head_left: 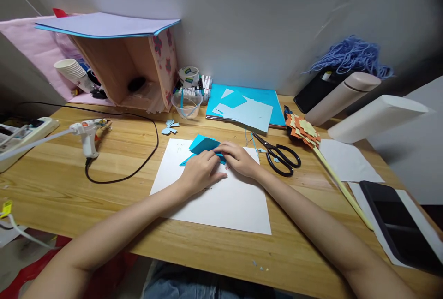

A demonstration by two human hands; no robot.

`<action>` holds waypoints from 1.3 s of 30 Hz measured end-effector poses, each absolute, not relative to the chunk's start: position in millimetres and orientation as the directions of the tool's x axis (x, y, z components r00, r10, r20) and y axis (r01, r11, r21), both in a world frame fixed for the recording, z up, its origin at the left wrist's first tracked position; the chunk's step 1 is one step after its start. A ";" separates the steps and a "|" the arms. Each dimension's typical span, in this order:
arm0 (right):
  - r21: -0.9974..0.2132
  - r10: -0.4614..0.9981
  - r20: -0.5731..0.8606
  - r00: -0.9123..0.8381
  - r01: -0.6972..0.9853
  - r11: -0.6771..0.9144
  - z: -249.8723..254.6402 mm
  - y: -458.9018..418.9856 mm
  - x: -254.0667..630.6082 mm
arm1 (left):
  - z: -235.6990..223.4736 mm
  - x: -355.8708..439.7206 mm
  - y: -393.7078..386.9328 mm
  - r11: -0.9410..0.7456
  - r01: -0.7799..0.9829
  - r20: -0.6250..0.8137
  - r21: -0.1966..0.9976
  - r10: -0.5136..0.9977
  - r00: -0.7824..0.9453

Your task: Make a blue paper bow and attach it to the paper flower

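Two hands [199,170], one glue gun [89,138], one scissors [269,146], one phone [394,218], one bowl [187,106] and one flask [341,98] can be counted.

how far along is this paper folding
Some cutting looks done: scraps lie beside the scissors. In hand: folded blue paper, under the left hand and right hand. Left: perhaps more creasing, as both hands are on it; beyond that, I can't tell.

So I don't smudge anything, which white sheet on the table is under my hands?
The middle one: your left hand, right hand and the blue paper are over it. The two at the right have no hand over them.
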State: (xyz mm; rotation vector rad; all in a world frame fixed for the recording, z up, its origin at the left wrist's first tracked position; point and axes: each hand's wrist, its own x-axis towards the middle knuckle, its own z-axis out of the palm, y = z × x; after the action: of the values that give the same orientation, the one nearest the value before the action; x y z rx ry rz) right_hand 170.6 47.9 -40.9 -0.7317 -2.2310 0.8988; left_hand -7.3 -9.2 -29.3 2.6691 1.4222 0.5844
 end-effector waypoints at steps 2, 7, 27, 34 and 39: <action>-0.746 0.704 0.342 -0.623 0.276 0.606 -41.2 48.9 170.6 | -28.2 -2.6 -5.8 -0.539 0.807 0.286 0.244 0.835 0.471; -0.751 0.824 0.339 -0.453 0.396 0.527 -43.1 51.0 170.5 | -28.9 7.6 0.0 -0.471 0.847 0.267 0.248 0.873 0.408; -0.769 0.904 0.306 -0.299 0.482 0.420 -46.5 53.5 170.8 | -26.2 -1.4 1.1 -0.547 0.811 0.299 0.208 0.825 0.480; -0.930 0.947 0.169 -0.273 0.274 0.245 -48.5 54.1 168.7 | -27.6 -15.1 -7.4 -0.594 0.765 0.370 0.249 0.788 0.492; -0.968 0.974 0.090 -0.206 0.214 0.135 -45.9 50.2 164.8 | -30.6 -14.7 -8.1 -0.634 0.753 0.406 0.176 0.744 0.531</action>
State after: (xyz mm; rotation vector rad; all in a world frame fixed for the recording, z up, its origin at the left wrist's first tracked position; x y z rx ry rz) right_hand 164.8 50.2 -45.9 -1.1877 -1.5766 1.1478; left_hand -14.7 -8.1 -30.6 2.7670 1.3524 0.7170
